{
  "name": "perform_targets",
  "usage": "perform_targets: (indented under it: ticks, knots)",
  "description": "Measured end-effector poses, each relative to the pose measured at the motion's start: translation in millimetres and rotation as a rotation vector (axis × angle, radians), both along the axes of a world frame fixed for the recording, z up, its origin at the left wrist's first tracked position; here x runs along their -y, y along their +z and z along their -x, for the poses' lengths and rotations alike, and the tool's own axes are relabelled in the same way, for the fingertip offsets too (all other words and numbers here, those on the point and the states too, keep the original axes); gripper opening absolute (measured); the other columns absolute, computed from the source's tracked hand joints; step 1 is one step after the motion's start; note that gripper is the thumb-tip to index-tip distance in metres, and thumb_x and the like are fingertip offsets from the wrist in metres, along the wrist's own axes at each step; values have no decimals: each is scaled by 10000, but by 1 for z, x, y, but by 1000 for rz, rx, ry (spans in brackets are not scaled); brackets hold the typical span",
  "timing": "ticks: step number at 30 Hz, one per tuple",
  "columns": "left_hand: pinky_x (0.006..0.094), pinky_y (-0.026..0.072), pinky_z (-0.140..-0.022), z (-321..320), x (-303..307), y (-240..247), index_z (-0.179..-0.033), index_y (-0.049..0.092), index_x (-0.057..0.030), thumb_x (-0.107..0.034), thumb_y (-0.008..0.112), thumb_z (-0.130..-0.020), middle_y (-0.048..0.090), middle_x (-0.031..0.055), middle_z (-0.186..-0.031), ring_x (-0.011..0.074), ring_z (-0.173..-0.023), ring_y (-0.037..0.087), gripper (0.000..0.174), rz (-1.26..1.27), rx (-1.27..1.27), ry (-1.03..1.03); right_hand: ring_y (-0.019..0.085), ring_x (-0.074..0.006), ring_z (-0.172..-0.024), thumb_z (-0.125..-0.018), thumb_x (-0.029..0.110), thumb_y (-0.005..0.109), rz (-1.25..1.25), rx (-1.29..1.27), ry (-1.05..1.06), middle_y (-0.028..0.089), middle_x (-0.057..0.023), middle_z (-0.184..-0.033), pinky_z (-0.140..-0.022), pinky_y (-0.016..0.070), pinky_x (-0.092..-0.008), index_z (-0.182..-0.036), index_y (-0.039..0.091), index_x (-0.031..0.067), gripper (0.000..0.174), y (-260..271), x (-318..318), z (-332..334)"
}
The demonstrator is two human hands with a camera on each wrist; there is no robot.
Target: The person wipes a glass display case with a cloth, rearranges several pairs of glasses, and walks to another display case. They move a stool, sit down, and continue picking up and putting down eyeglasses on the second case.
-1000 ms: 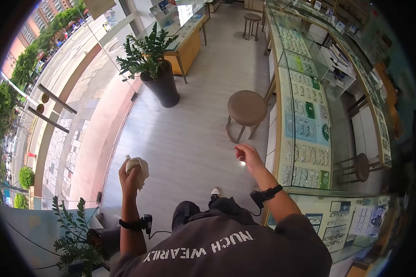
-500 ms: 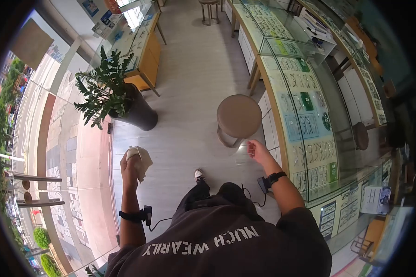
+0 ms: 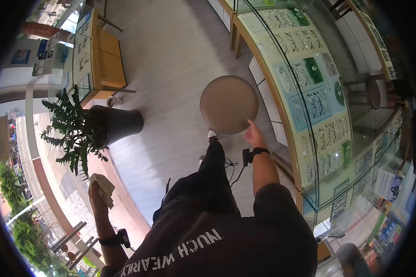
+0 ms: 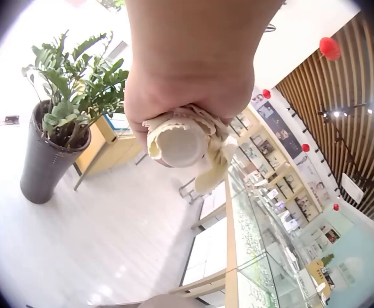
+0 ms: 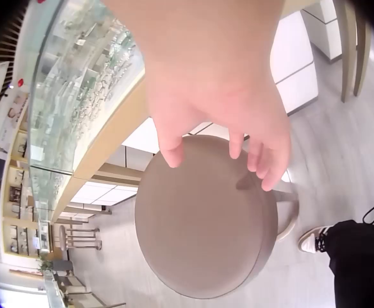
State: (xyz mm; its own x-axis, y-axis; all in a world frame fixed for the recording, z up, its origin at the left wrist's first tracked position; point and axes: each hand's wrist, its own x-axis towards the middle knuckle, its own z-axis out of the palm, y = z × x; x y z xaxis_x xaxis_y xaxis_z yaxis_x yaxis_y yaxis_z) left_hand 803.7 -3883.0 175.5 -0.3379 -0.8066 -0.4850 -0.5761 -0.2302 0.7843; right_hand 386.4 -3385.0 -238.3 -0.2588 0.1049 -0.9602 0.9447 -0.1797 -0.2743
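My left hand (image 3: 96, 199) grips a crumpled cream cloth (image 3: 104, 187) at the lower left of the head view. In the left wrist view the cloth is bunched around a white round-ended thing (image 4: 182, 146); its kind I cannot tell. My right hand (image 3: 254, 135), holding nothing, reaches to the near edge of a round brown stool (image 3: 229, 104). Seen from the right wrist, its loosely bent fingers (image 5: 273, 173) overlap the brown seat, the thumb apart from them.
Glass display cases (image 3: 316, 111) with rows of eyeglasses line the right side. A potted plant (image 3: 76, 134) in a tall dark pot (image 3: 125, 127) stands on the left, near a wooden display table (image 3: 110, 60). Beside the stool is a shoe (image 3: 213, 134).
The view has turned and come closer to the stool, with the right hand now at its edge. The left hand, still gripping the cloth, has shifted left and down in the head view.
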Motion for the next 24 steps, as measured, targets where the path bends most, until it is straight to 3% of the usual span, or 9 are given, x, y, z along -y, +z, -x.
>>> perform_targets:
  ticks: [1,3,4,6,8,9,13,23,24]
  knots:
    - [296,546,-689,4,-1,14,-1226,672,-49,-316,581,-1030,682,50,-978,146,-850,685,343,-58,-32,-40,563,-272,-1259,-870,525,829,7,18,3,605,-158,-1291,-1047,479,-508,-1353,622,119,664,-3,7,13]
    - [310,540,-652,-6,14,16,-1213,664,-53,-325,564,-1033,666,41,-958,144,-793,669,341,-37,50,33,525,-321,-1375,-862,526,824,-87,-150,59,605,-201,-1454,-1156,383,-532,-1488,585,9,846,4,9,36]
    - [311,528,-638,-7,19,23,-1221,652,-59,-365,540,-1037,653,39,-943,144,-760,645,374,-86,78,15,335,-291,-1550,-873,609,794,1,-116,90,386,-132,-1704,-1205,280,-542,-1625,458,84,977,2,7,45]
    - [309,520,-623,-9,26,27,-1232,647,-63,-384,530,-1036,649,42,-936,145,-750,638,393,-59,159,72,376,-288,-1530,-877,624,796,107,-196,101,442,-119,-1666,-1221,270,-498,-1601,474,45,980,-72,-9,51]
    - [308,507,-586,-37,33,35,-1261,644,-87,-440,523,-1026,646,49,-933,151,-736,626,441,-21,295,124,468,-285,-1473,-894,565,825,-72,-144,158,521,-109,-1597,-1208,332,-404,-1589,478,30,943,-61,5,59]
    - [308,507,-586,-42,39,41,-1261,644,-87,-440,523,-1026,646,49,-933,151,-736,626,441,19,274,160,468,-288,-1477,-870,538,865,32,-150,107,490,-111,-1620,-1206,365,-437,-1603,453,45,974,-82,1,57]
    - [308,519,-579,-23,46,54,-1282,657,-106,-458,543,-1016,652,55,-933,157,-729,631,455,58,313,348,518,-295,-1423,-875,477,890,241,-215,-47,533,-126,-1561,-1207,401,-446,-1568,456,-1,948,-69,7,56]
    - [337,533,-541,6,87,28,-1203,662,-64,-360,547,-1003,634,59,-880,168,-664,628,376,69,181,112,492,-266,-1423,-846,362,875,404,-181,102,519,-92,-1555,-1186,405,-410,-1575,468,67,885,-33,138,101]
    - [309,518,-540,18,86,35,-1216,644,-63,-450,578,-1020,659,67,-888,158,-675,639,438,1,224,158,498,-268,-1413,-839,352,878,369,-181,97,519,-92,-1551,-1178,409,-410,-1575,466,72,889,-19,159,111]
